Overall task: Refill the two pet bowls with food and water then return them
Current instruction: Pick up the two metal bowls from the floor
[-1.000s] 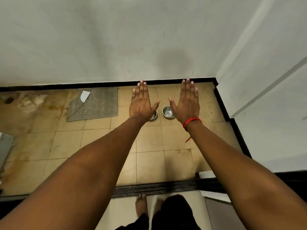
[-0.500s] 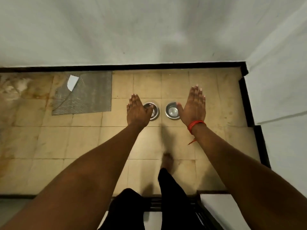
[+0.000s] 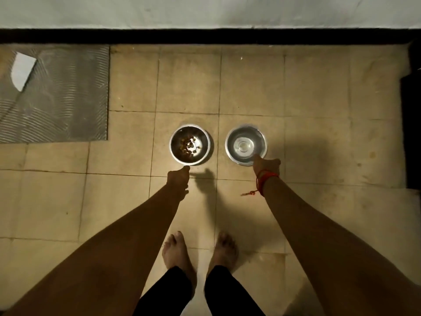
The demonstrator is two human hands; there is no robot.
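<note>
Two steel pet bowls stand side by side on the tiled floor. The left bowl (image 3: 176,153) holds a few brown kibble pieces. A little water lies in the bottom of the right bowl (image 3: 229,153). My left hand (image 3: 178,179) hangs just at the near rim of the left bowl, thumb tip touching or almost touching it, fingers curled under and hidden. My right hand (image 3: 266,166), with a red thread at the wrist, has its thumb over the near rim of the right bowl.
A grey ribbed mat (image 3: 57,94) with a white scrap (image 3: 22,71) on it lies at the left. A black skirting (image 3: 205,36) runs along the far wall. A dark step or frame (image 3: 412,128) stands at the right edge. My bare feet (image 3: 177,252) are behind the bowls.
I have stepped up to the bowls and bent over them. Both hands dropped from flat and spread above the bowls down to their near rims.
</note>
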